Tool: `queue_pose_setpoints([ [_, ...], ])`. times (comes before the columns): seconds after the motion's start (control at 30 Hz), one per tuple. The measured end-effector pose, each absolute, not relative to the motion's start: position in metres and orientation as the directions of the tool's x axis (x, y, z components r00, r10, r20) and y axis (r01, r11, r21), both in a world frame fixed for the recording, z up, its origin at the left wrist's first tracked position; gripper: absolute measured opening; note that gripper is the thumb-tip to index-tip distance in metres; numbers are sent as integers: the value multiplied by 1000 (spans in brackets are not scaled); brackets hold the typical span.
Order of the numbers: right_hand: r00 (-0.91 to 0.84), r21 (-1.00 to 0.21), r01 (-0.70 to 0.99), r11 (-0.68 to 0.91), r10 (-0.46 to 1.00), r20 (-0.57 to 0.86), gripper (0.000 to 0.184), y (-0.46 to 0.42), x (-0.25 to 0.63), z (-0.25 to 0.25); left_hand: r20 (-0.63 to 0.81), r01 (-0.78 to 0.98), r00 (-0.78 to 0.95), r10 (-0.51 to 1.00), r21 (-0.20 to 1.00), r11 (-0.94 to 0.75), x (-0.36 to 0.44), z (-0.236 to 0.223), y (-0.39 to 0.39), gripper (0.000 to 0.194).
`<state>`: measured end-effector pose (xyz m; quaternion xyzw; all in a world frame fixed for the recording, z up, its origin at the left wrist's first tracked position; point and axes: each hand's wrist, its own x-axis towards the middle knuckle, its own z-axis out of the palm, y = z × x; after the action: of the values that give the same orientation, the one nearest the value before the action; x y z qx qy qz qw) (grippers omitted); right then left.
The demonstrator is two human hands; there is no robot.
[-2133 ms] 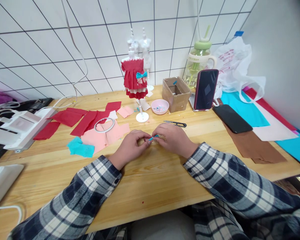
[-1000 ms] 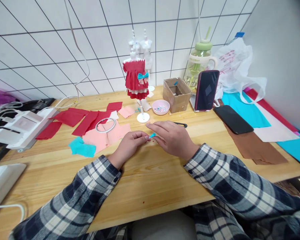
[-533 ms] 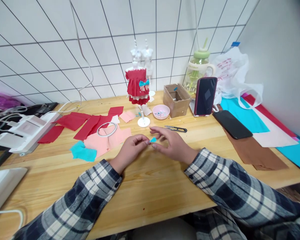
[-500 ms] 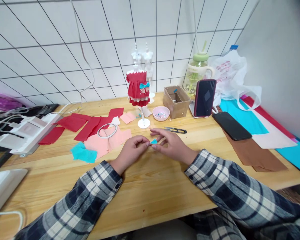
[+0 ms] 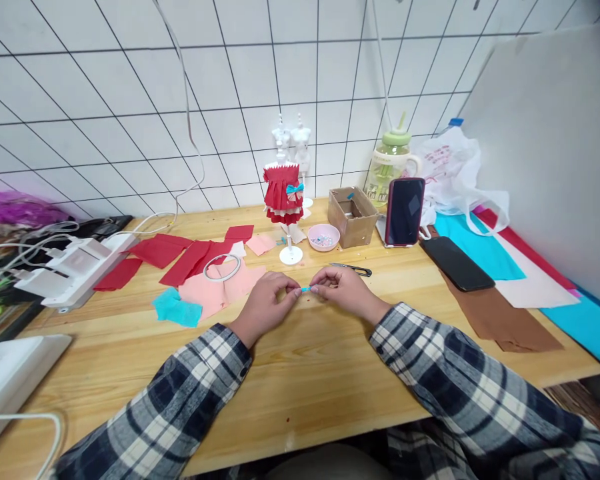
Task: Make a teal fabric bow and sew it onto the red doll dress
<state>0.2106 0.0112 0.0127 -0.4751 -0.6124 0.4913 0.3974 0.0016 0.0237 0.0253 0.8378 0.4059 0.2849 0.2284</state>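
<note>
Between my two hands is a small, narrow blue crepe paper piece (image 5: 306, 289), stretched level just above the table. My left hand (image 5: 275, 297) pinches its left end, and my right hand (image 5: 343, 290) pinches the right end. Behind them, a small white dress form wears a red ruffled paper dress (image 5: 282, 193) with a blue and pink bow (image 5: 295, 192) at its side. Black thread snips (image 5: 355, 269) lie just beyond my right hand. A pink bowl (image 5: 323, 237) of small beads or sequins stands behind the snips.
Red paper pieces (image 5: 161, 248), a pink sheet (image 5: 215, 287), a white ring (image 5: 222, 267) and blue paper (image 5: 177, 308) lie left. A cardboard box (image 5: 353, 217), propped phone (image 5: 405, 212), flat black phone (image 5: 457, 264) and brown paper (image 5: 500, 320) are right. A power strip (image 5: 83, 273) sits far left.
My right fingers, spread before, have closed on the blue paper. The paper now looks narrower and drawn out between both hands. The camera view has tilted up slightly.
</note>
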Motion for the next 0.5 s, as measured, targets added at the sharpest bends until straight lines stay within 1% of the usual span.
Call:
queue_pose_setpoints([
  [0.1, -198, -949, 285, 136, 977, 80, 16, 12, 213, 13, 306, 560, 475, 825, 618, -552, 1, 25, 26, 29],
  [0.17, -232, -921, 335, 198, 965, 123, 15, 11, 212, 13, 310, 536, 532, 788, 597, -597, 3, 25, 24, 28],
  [0.23, -278, -915, 326, 237, 949, 147, 18, 9, 210, 13, 308, 516, 604, 735, 552, -655, 6, 26, 22, 26],
  [0.37, -269, -933, 292, 212, 954, 132, 13, 7, 205, 12, 290, 513, 670, 684, 485, -708, 9, 26, 19, 23],
  [0.47, -284, -943, 282, 176, 954, 93, 17, 9, 204, 12, 286, 509, 676, 679, 486, -711, 8, 23, 22, 21],
  [0.5, -299, -932, 308, 188, 950, 92, 18, 9, 206, 14, 292, 507, 667, 685, 496, -705, 8, 23, 23, 20],
])
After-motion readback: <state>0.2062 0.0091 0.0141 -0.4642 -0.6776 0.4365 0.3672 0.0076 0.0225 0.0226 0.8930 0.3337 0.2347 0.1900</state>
